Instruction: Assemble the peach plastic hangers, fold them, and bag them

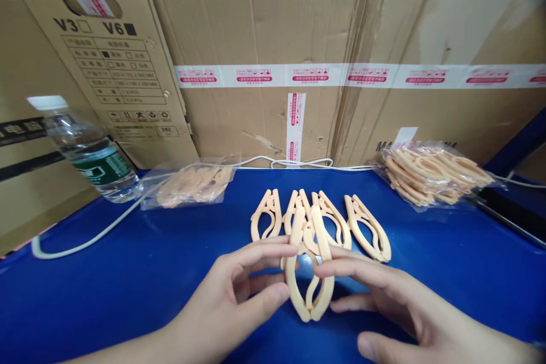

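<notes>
A beige folding clothes hanger (323, 290), folded up with its two arms together, stands raised in front of me. My left hand (239, 290) is closed on its left side, thumb in front and fingers behind. My right hand (396, 296) is at its right side: the forefinger touches the hanger's edge, while the thumb is spread well away from it. Just behind, a row of several similar folded hangers (369, 227) lies on the blue table surface (170, 273). The raised hanger partly hides the middle ones.
Bagged hangers (435, 173) lie at the back right, by a black flat object (512, 213). Another clear bag (194, 185) with beige pieces is at the back left, beside a water bottle (91, 151). A white cable (85, 247) runs along the back. Cardboard boxes (256, 119) wall off the rear.
</notes>
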{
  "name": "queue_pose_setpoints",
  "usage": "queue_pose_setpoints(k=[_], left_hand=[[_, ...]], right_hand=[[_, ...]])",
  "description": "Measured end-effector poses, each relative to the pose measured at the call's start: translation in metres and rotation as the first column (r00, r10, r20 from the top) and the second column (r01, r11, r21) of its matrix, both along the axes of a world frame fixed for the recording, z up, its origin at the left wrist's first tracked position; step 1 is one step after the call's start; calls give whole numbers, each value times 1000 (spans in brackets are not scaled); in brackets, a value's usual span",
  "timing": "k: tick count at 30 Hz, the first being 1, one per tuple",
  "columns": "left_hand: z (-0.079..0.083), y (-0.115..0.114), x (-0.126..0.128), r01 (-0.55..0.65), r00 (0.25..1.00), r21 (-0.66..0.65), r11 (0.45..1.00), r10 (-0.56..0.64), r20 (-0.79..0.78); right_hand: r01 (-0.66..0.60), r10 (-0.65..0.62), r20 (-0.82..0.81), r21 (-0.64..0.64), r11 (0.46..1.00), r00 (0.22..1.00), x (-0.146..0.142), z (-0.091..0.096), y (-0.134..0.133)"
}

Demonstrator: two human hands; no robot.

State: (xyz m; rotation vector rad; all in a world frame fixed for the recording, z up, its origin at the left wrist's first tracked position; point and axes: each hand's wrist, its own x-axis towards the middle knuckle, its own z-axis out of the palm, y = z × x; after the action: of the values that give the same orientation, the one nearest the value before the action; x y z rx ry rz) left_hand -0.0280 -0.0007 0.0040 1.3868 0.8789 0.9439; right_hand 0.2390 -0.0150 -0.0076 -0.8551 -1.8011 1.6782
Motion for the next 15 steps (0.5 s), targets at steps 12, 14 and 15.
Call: queue_pose_setpoints(k=[12, 14, 15], left_hand=[[-2, -11, -17, 208, 964, 14, 978, -202, -172], [-3, -11, -19, 200, 955, 31, 979, -188, -231], [-4, -11, -19, 183, 956, 53, 982, -165, -241]], right_hand=[[128, -128, -19, -24, 992, 992, 4, 23, 20], [215, -220, 66, 70, 974, 973, 14, 32, 30], [251, -267, 119, 140, 958, 956, 22, 37, 36]])
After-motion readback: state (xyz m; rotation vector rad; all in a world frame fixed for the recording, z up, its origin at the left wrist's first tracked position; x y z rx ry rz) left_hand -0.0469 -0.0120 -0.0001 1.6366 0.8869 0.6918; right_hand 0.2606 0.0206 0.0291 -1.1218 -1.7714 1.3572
